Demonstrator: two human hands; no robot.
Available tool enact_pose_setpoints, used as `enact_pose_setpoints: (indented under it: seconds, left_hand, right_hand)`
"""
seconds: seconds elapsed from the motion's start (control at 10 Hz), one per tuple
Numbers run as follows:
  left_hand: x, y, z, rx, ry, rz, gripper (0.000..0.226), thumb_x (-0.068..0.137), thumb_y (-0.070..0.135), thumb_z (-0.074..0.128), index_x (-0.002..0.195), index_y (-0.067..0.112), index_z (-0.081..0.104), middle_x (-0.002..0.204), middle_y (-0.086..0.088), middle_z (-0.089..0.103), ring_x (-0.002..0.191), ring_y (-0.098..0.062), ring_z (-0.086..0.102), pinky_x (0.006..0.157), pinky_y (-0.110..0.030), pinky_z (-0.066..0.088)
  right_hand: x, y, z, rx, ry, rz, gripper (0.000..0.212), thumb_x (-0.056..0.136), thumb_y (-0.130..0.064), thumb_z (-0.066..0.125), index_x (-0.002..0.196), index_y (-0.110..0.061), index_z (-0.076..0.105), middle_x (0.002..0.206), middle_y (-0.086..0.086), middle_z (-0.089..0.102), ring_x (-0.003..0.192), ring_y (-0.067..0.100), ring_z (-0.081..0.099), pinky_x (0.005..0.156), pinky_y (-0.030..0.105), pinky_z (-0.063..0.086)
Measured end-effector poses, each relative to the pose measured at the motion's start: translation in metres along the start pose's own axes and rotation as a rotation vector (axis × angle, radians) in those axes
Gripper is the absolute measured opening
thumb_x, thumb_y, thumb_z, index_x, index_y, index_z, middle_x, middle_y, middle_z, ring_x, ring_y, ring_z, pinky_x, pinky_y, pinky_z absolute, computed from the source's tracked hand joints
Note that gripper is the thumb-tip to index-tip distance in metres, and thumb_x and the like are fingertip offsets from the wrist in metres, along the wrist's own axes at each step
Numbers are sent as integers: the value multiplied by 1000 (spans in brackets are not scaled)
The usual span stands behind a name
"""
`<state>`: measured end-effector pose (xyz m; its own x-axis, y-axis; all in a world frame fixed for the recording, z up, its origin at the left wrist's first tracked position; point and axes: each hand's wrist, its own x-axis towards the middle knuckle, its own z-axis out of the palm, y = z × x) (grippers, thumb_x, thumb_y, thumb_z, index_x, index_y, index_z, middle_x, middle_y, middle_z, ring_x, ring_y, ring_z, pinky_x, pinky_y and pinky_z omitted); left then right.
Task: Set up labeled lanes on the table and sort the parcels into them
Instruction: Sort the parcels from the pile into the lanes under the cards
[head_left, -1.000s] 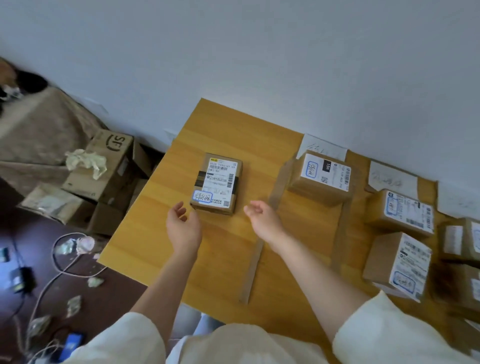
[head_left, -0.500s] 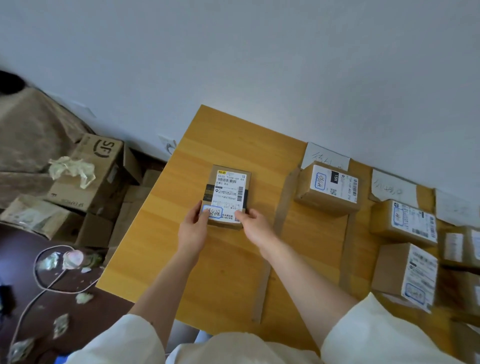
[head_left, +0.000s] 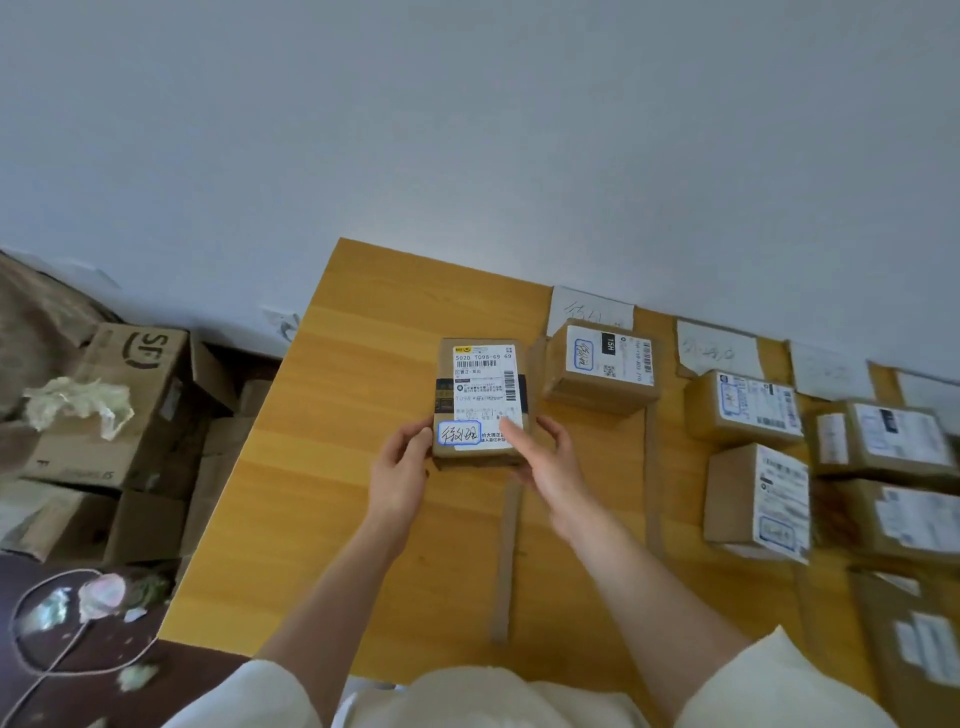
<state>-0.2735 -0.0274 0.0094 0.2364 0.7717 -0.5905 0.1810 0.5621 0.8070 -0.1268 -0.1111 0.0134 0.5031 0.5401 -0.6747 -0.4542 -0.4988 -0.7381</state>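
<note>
Holding the small parcel (head_left: 480, 397) by its near end, I have my left hand (head_left: 400, 475) curled round its near-left corner and my right hand (head_left: 548, 467) curled round its near-right corner, with the right thumb lying over the white shipping label by the blue-outlined handwritten box. I cannot tell whether the parcel rests on the wooden surface (head_left: 322, 493) or is just lifted off it. A brown tape strip (head_left: 506, 561) runs toward me from just under the parcel's right corner, and a second tape strip (head_left: 652, 478) lies further right of the parcel. Just right of the parcel stands a cardboard box with a 15H sticker (head_left: 600, 366), and behind that box a handwritten paper label (head_left: 589, 306) sits against the wall. Further right of the parcel are more labelled boxes (head_left: 743, 405), some blurred, with another paper label (head_left: 717, 348) behind them. Left of the parcel, off the surface's edge, an SF carton (head_left: 130, 395) carries crumpled paper (head_left: 78, 402), and a cable (head_left: 47, 649) loops on the dark floor.
</note>
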Motion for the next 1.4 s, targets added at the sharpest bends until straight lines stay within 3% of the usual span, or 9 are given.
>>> enact_pose_setpoints:
  seconds: [0.1,0.2,0.3,0.4,0.7,0.9,1.2,1.4]
  left_hand:
    - [-10,-2,14,7,-71,-26,16,95,21,53,105,22,66,97,3,70,89,-13,61,86,-35,48]
    - [-17,-7,27,22,-151,-45,17,95,22,54,107,19,66,97,6,71,91,-12,65,87,-34,49]
    - [-18,-17,39,79,-205,-59,19,94,27,56,109,23,67,105,5,71,99,-14,65,90,-34,47]
    - [-15,-28,45,188,-190,-65,22,92,32,58,111,29,67,109,4,67,106,-15,61,99,-37,44]
    - [-1,-48,55,496,-182,-103,46,89,41,57,133,28,53,133,-2,56,117,-24,54,98,-36,44]
    - [10,-58,57,619,-245,-170,68,76,59,56,140,38,43,145,-4,44,134,-26,38,107,-44,39]
    - [15,-57,57,637,-256,-192,83,65,62,56,141,31,43,142,-3,47,133,-27,39,110,-46,36]
    - [23,-65,56,634,-252,-161,66,83,51,60,142,29,43,144,-5,46,132,-27,42,109,-42,37]
  right_hand:
    - [-6,7,-26,37,-39,32,97,56,-54,87,138,-19,47,114,-2,72,106,14,66,85,28,51]
    - [-11,13,-51,96,-37,46,95,57,-51,87,137,-18,50,111,-1,74,108,18,66,84,27,50]
    - [-17,18,-73,167,-12,40,70,65,-39,80,128,-17,58,108,1,75,110,20,65,94,32,51]
    - [-22,24,-94,283,32,60,57,66,-31,78,118,-14,63,104,3,75,112,23,63,105,38,46]
    - [-20,46,-137,326,89,124,84,63,-27,82,137,-13,47,115,6,72,118,21,60,112,40,37]
    - [-17,51,-139,344,104,162,75,64,-22,80,133,-13,50,116,8,70,117,21,59,112,40,38]
    - [-3,47,-134,316,141,182,59,83,-12,73,137,-16,49,116,7,69,114,20,61,112,42,38]
    - [0,47,-130,195,222,140,55,87,-13,70,137,-17,49,115,4,69,109,18,62,107,41,43]
